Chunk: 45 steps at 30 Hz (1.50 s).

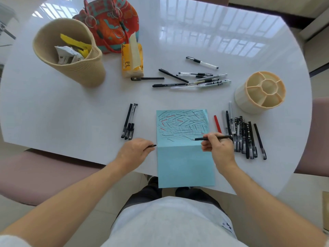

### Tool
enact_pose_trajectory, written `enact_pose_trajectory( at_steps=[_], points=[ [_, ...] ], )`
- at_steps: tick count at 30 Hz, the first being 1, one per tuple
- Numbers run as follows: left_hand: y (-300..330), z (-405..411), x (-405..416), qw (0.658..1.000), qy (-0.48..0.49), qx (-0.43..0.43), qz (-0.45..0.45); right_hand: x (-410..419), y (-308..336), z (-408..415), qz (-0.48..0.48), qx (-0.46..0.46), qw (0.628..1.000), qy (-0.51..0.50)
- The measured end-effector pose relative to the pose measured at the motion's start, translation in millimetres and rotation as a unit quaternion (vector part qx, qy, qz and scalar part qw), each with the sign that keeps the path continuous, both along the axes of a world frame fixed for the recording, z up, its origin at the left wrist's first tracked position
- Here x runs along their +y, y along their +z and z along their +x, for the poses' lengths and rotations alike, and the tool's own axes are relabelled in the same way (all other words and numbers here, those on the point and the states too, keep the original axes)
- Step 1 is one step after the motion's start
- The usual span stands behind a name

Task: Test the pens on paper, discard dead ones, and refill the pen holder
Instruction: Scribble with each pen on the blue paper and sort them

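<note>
Blue paper sheet (185, 164), centre: one. Divided pen holder (260, 91), right: one. Woven basket (69, 52), upper left: one. Patterned bag (110, 24): one. Yellow tissue pack (131, 59): one. Pens left of the sheet (129, 122): three. Red pen (217, 124) among the right-hand group: one. Upper-centre scatter and right-hand group: overlapping, uncountable.

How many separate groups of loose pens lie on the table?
3: a small group left of the blue paper, a scattered pile beyond it, and a row right of it.
</note>
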<state>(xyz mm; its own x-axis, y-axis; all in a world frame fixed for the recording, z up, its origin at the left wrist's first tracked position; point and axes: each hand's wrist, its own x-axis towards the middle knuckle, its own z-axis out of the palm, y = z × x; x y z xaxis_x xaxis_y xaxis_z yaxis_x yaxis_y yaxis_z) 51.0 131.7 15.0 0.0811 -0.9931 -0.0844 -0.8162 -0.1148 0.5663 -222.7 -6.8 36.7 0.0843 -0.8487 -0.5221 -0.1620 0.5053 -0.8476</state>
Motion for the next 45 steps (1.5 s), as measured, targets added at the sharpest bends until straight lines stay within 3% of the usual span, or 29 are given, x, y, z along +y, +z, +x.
enact_pose_trajectory(
  at_steps=[6, 11, 17, 22, 30, 34, 45],
  points=[
    [-12.7, -33.8, -7.2, 0.992, -0.119, 0.0, -0.031, 25.8, -19.0, 22.7, -0.124, 0.068, 0.978, 0.152],
    [-15.9, -41.0, -2.1, 0.993, -0.117, -0.02, -0.006, 38.4, -28.4, 27.8, -0.214, 0.133, 0.943, 0.217],
    [-15.9, -38.8, -2.0, 0.993, -0.111, -0.013, 0.02, 38.0, -28.8, 22.3, -0.246, 0.174, 0.925, 0.231],
    [-16.9, -38.2, -4.0, 0.994, -0.105, -0.004, 0.023, 24.6, -24.8, 5.1, -0.201, 0.176, 0.95, 0.162],
    [-13.0, -42.6, -14.4, 0.998, -0.05, 0.029, 0.032, 30.2, -6.6, 5.1, -0.096, 0.015, 0.993, 0.064],
    [-4.7, -50.3, -21.9, 0.996, -0.022, 0.069, 0.047, 33.9, 4.5, 6.1, -0.039, -0.082, 0.994, 0.06],
    [17.2, -68.8, -37.0, 0.994, -0.079, 0.059, 0.044, 34.8, 1.1, 13.3, 0.054, -0.12, 0.984, 0.118]
  ],
)
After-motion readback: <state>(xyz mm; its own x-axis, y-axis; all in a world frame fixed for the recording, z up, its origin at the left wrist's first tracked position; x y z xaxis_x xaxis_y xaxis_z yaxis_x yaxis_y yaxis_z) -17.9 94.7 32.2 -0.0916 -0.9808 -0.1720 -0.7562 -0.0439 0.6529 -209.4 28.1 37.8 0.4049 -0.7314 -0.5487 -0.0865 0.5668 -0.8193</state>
